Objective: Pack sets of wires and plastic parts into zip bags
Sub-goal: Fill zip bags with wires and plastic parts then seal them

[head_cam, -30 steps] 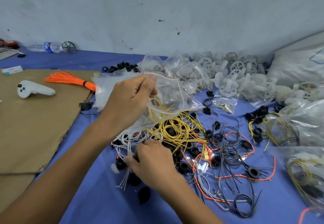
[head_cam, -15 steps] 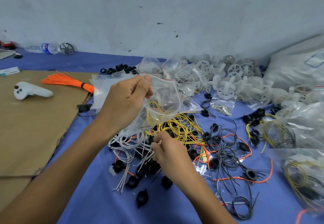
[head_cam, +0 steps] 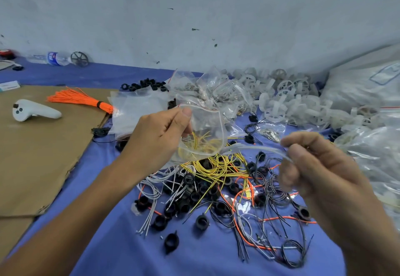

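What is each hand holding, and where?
The left hand pinches the zip bag at its open rim. The right hand pinches blurred white wires near one end.

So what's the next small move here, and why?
Probably feed the white wires into the zip bag: the left hand holds its mouth open, yellow wires already inside, and the right hand pinches the white wires, tips beside it.

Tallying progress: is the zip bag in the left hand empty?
No, yellow wires show through the zip bag that the left hand pinches.
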A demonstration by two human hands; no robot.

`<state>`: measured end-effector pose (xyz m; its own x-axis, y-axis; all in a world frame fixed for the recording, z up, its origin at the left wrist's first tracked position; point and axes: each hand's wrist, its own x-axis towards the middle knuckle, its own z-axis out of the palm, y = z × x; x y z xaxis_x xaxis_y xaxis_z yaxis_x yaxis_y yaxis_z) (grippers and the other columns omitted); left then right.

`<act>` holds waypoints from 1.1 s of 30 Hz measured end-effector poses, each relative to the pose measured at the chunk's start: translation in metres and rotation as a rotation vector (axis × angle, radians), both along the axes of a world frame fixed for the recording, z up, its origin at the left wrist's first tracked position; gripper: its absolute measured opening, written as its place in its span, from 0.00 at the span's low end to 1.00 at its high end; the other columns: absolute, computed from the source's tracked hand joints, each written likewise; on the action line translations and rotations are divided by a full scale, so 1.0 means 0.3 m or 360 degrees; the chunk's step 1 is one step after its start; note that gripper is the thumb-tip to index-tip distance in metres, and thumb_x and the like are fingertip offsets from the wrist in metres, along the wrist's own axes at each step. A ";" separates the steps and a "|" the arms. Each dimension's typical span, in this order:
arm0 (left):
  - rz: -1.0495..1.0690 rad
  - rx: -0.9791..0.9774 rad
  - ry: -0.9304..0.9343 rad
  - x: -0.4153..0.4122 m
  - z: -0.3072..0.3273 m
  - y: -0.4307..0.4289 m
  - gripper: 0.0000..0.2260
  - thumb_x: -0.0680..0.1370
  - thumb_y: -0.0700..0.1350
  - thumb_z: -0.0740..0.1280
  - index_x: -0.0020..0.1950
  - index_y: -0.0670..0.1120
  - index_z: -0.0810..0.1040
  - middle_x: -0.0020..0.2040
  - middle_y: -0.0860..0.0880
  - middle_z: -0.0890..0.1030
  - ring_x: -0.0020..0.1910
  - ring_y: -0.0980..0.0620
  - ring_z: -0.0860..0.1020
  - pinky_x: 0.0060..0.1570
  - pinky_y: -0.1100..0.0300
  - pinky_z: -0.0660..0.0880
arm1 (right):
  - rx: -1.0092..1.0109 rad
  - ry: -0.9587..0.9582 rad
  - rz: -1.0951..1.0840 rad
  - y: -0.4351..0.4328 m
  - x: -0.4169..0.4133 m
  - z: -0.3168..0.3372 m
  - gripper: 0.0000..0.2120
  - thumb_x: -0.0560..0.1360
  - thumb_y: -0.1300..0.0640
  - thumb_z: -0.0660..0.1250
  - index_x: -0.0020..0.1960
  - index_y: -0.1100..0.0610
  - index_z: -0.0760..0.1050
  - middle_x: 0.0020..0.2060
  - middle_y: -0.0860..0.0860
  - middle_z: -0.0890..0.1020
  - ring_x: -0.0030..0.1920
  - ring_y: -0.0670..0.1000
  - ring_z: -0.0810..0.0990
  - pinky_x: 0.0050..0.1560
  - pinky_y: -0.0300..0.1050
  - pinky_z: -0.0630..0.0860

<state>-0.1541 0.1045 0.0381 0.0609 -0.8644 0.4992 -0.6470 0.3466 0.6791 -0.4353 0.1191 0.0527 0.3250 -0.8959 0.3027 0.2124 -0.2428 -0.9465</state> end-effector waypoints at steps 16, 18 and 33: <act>-0.0108 0.0007 -0.0136 -0.065 -0.014 0.058 0.24 0.84 0.59 0.54 0.33 0.49 0.72 0.26 0.59 0.72 0.24 0.59 0.69 0.27 0.70 0.62 | -0.0509 0.1224 0.0037 -0.123 0.269 -0.083 0.08 0.83 0.57 0.57 0.53 0.50 0.75 0.39 0.44 0.79 0.41 0.45 0.77 0.41 0.42 0.72; -0.0118 0.0016 -0.0160 -0.070 -0.020 0.057 0.23 0.83 0.59 0.54 0.33 0.49 0.72 0.27 0.60 0.73 0.26 0.59 0.70 0.28 0.69 0.63 | -0.0729 0.1459 0.0100 -0.139 0.327 -0.078 0.08 0.81 0.62 0.57 0.48 0.51 0.69 0.39 0.45 0.75 0.41 0.50 0.73 0.42 0.44 0.68; -0.0020 0.0003 0.0021 -0.042 -0.016 0.032 0.24 0.82 0.64 0.53 0.35 0.52 0.75 0.30 0.49 0.76 0.30 0.52 0.75 0.31 0.62 0.70 | -0.0654 0.1797 0.0106 0.053 0.209 -0.323 0.09 0.79 0.47 0.61 0.59 0.45 0.72 0.49 0.43 0.76 0.51 0.46 0.76 0.50 0.45 0.74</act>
